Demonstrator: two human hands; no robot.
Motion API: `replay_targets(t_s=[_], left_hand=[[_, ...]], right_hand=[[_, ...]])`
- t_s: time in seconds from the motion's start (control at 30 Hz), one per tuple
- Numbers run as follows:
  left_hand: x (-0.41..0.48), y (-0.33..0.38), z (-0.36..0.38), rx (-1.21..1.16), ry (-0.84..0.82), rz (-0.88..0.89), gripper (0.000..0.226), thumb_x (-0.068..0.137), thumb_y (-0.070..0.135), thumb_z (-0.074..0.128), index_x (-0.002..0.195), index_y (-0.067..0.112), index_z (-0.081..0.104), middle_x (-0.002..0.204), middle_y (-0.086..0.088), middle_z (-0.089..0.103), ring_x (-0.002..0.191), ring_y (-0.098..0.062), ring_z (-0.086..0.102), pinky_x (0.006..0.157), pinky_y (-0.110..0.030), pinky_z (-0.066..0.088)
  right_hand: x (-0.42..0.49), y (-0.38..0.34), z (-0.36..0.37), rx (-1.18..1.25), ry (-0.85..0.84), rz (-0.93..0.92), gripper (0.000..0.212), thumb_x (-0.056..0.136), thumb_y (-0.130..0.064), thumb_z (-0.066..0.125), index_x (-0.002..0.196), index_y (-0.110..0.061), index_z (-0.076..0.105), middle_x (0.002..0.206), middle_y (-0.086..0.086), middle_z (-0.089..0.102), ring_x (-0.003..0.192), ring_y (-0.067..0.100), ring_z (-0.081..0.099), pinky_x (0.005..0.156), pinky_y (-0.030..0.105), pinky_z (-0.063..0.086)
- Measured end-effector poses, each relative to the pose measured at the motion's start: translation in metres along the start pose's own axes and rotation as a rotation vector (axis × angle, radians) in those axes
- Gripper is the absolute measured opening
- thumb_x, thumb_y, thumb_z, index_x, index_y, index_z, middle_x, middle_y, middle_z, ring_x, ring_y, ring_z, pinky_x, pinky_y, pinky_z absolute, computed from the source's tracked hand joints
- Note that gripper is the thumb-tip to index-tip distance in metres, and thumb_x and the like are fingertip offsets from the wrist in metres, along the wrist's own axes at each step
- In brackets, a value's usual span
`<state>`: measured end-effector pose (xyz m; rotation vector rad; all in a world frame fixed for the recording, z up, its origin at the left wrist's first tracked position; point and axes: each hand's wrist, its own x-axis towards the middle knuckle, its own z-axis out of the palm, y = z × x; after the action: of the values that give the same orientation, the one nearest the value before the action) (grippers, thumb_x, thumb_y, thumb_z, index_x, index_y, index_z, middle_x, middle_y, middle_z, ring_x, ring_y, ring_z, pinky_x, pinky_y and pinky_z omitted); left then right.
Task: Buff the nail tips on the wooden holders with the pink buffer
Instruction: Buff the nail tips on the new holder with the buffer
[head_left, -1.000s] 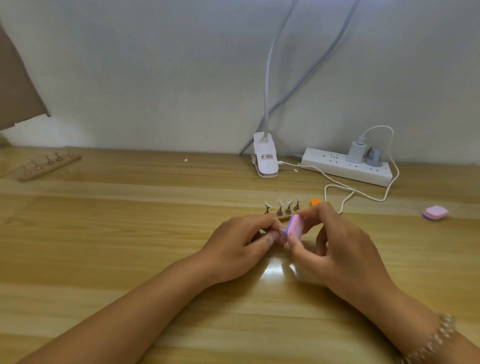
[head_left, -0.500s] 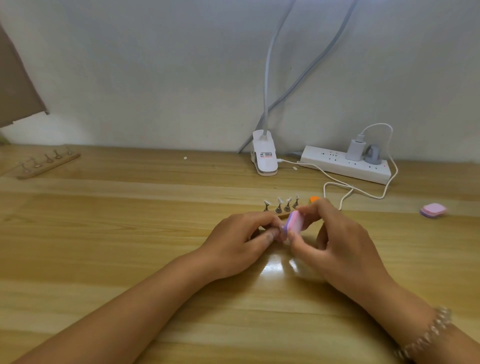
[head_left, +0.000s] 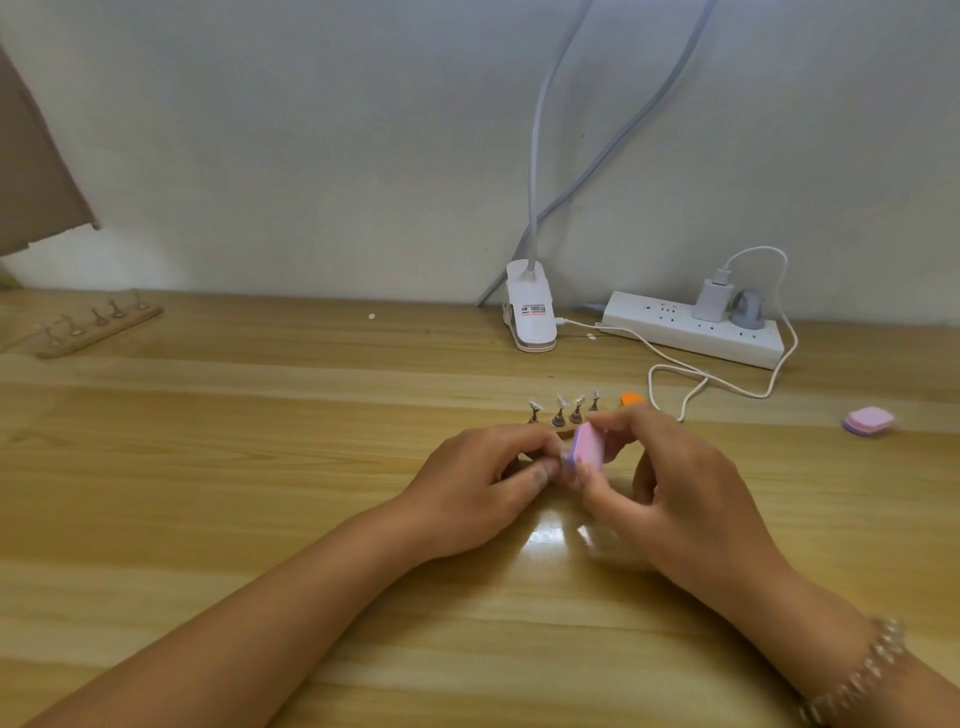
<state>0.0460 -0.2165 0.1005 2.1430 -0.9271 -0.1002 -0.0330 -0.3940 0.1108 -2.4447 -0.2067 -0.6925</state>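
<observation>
Right hand (head_left: 675, 493) pinching pink buffer (head_left: 588, 447); left hand (head_left: 483, 486) curled, pinching what looks like a nail tip, hidden behind fingers. Wooden holder (head_left: 561, 431) half covered by both hands.

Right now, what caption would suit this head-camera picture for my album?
Right hand holds the pink buffer against a small item pinched in the left hand, near a wooden holder of nail tips.

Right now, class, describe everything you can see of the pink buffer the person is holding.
The pink buffer is a small, foam-like block: pink broad face, purple layer along its left edge. It is tilted on edge, pinched by the right hand, with fingertips of the left hand at its lower corner.
</observation>
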Motion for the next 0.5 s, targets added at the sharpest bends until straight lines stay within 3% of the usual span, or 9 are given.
replay_targets(t_s=[0.1,0.27,0.33,0.43,0.5], left_hand=[[0.001,-0.002,0.0,0.011,-0.008,0.01,0.018,0.097,0.014,0.056,0.098,0.026,0.07,0.08,0.018,0.063,0.065,-0.003,0.048,0.064,-0.033,0.04],[0.0,-0.002,0.002,-0.066,0.025,0.01,0.013,0.098,0.018,0.06,0.095,0.026,0.071,0.081,0.027,0.066,0.062,0.004,0.052,0.061,-0.015,0.034],[0.001,-0.003,0.002,-0.099,0.039,0.022,0.013,0.098,0.016,0.061,0.096,0.024,0.071,0.08,0.026,0.065,0.062,0.003,0.052,0.062,-0.013,0.035],[0.001,-0.005,0.001,-0.093,0.03,0.04,0.018,0.096,0.007,0.058,0.098,0.02,0.071,0.081,0.022,0.064,0.063,0.0,0.051,0.063,-0.019,0.037],[0.001,-0.005,0.001,-0.085,0.021,0.041,0.019,0.096,0.008,0.059,0.097,0.022,0.07,0.081,0.022,0.064,0.063,0.0,0.051,0.063,-0.019,0.036]], right_hand=[[-0.004,-0.004,0.004,-0.038,-0.027,-0.064,0.028,0.078,-0.044,0.059,0.101,-0.029,0.061,0.086,-0.017,0.06,0.054,0.005,0.051,0.052,0.029,0.045],[0.004,0.012,0.003,0.048,0.06,0.119,0.019,0.081,-0.039,0.067,0.095,-0.031,0.057,0.083,-0.015,0.063,0.057,0.009,0.053,0.061,0.033,0.045],[0.003,0.01,0.002,0.089,0.067,0.086,0.021,0.082,-0.041,0.067,0.098,-0.033,0.056,0.086,-0.015,0.063,0.055,0.014,0.054,0.059,0.035,0.047],[-0.004,-0.001,0.003,0.033,-0.062,-0.046,0.031,0.079,-0.053,0.06,0.105,-0.035,0.056,0.092,-0.018,0.061,0.056,0.013,0.056,0.054,0.032,0.048],[-0.002,0.001,0.002,-0.004,-0.065,-0.027,0.032,0.079,-0.055,0.059,0.105,-0.036,0.056,0.093,-0.019,0.061,0.057,0.011,0.056,0.056,0.031,0.048]])
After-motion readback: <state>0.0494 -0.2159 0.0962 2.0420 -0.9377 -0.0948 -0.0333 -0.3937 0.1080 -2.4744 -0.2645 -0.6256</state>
